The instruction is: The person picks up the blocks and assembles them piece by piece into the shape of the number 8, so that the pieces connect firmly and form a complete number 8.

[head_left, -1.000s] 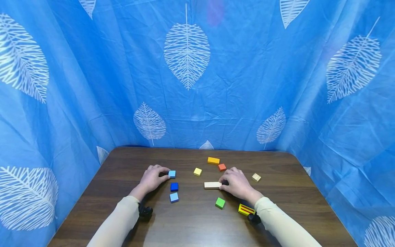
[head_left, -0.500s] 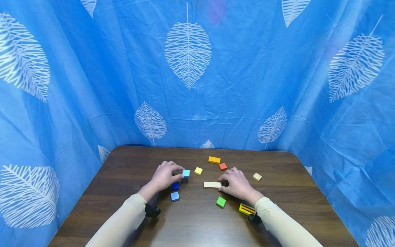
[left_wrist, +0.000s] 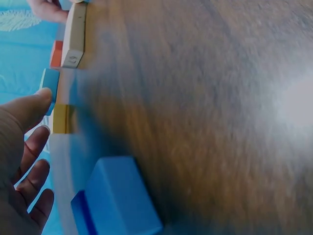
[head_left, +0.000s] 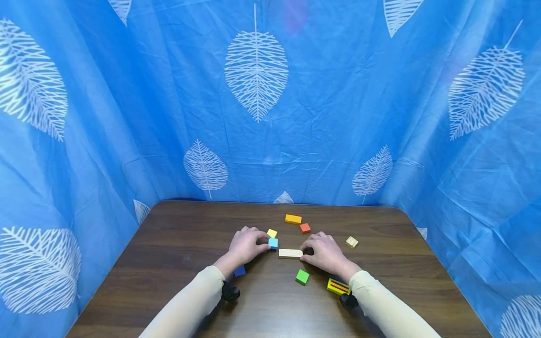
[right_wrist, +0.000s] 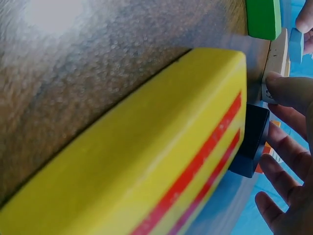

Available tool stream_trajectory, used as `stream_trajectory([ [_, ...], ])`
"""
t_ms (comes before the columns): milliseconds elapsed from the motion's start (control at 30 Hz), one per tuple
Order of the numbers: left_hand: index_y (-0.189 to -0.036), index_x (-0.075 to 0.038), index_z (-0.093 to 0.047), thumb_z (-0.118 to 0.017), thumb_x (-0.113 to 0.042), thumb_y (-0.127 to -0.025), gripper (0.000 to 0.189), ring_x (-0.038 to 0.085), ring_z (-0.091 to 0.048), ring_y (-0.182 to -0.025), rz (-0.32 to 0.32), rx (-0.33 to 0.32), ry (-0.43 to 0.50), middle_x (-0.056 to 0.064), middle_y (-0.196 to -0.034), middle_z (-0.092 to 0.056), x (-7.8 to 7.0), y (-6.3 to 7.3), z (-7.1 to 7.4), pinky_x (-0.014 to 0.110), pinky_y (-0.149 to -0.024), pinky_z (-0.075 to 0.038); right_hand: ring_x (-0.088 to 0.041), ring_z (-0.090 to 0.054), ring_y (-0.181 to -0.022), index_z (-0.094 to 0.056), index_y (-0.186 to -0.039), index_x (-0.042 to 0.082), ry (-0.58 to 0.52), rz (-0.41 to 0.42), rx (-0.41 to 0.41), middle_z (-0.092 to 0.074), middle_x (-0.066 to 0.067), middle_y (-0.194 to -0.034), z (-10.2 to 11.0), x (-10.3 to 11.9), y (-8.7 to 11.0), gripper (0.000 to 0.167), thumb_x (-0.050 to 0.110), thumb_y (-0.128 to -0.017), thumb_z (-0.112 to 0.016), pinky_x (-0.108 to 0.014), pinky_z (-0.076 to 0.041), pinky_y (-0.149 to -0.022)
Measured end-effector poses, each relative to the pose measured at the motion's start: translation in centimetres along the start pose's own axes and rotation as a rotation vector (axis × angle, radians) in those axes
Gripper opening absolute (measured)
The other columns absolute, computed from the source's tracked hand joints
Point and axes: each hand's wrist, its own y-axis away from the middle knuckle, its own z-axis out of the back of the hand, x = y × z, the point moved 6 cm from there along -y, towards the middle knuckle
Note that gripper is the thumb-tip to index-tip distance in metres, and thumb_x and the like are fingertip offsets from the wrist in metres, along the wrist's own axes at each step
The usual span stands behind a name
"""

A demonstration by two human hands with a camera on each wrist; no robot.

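My left hand (head_left: 247, 245) pinches a light blue block (head_left: 273, 243) between thumb and finger, just left of a long cream wooden block (head_left: 289, 254). A small gap separates the two blocks in the left wrist view. The right end of the cream block is pinched by my right hand (head_left: 324, 252), whose thumb (right_wrist: 283, 88) shows against it in the right wrist view. Beside the other right fingers is a black block (right_wrist: 252, 142), mostly covered by the hand in the head view. Behind the light blue block lies a yellow block (head_left: 272, 233).
On the brown table (head_left: 190, 305) lie a green block (head_left: 302, 277), a red-orange block (head_left: 305, 228), an orange block (head_left: 293, 219) and a striped wooden block (head_left: 351, 241). A yellow block with red stripes (head_left: 338, 286) sits near my right wrist. A blue block (head_left: 240, 271) shows under my left forearm.
My left hand has carried the light blue block rightward, from the left part of the table to near the cream block. The right hand has stayed at the cream block's end.
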Motion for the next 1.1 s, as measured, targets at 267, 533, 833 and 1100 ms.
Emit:
stream_trajectory([
  [267,-0.111,-0.024,-0.079,-0.079,-0.038,-0.091,0.025,0.015,-0.049,-0.084,0.034,0.004,-0.033,-0.012,-0.084,-0.058,-0.2,-0.3,-1.0,0.036,-0.076,-0.039,-0.019,-0.056,-0.099,-0.078,-0.095,0.024,0.010,-0.003,0.017,-0.067,0.010,-0.095,-0.3,-0.4,-0.1,0.015,0.030,-0.083,-0.085,-0.046,-0.044,-0.089],
  [533,-0.111,-0.023,-0.080,-0.079,-0.038,-0.090,0.026,0.016,-0.050,-0.085,0.060,0.015,-0.052,-0.010,-0.084,-0.059,-0.4,-0.4,-1.5,0.036,-0.076,-0.038,-0.020,-0.056,-0.100,-0.078,-0.095,0.024,0.007,-0.010,0.023,-0.067,0.010,-0.095,-0.4,-0.4,-0.1,0.014,0.030,-0.084,-0.085,-0.046,-0.044,-0.090],
  [833,-0.111,-0.022,-0.080,-0.080,-0.038,-0.089,0.027,0.016,-0.049,-0.085,0.059,0.020,-0.047,-0.010,-0.083,-0.058,-0.4,-0.3,-1.6,0.036,-0.075,-0.038,-0.022,-0.057,-0.102,-0.077,-0.096,0.024,0.012,-0.019,0.024,-0.067,0.009,-0.096,-0.5,-0.4,-0.1,0.016,0.031,-0.083,-0.085,-0.046,-0.045,-0.090],
  [1100,-0.112,-0.023,-0.080,-0.079,-0.039,-0.090,0.027,0.016,-0.050,-0.086,0.057,0.022,-0.049,-0.011,-0.084,-0.059,-0.4,-0.3,-1.6,0.037,-0.076,-0.038,-0.023,-0.056,-0.102,-0.077,-0.097,0.023,0.005,-0.024,0.033,-0.067,0.008,-0.098,-0.3,-0.3,-0.1,0.017,0.032,-0.084,-0.085,-0.046,-0.044,-0.090],
])
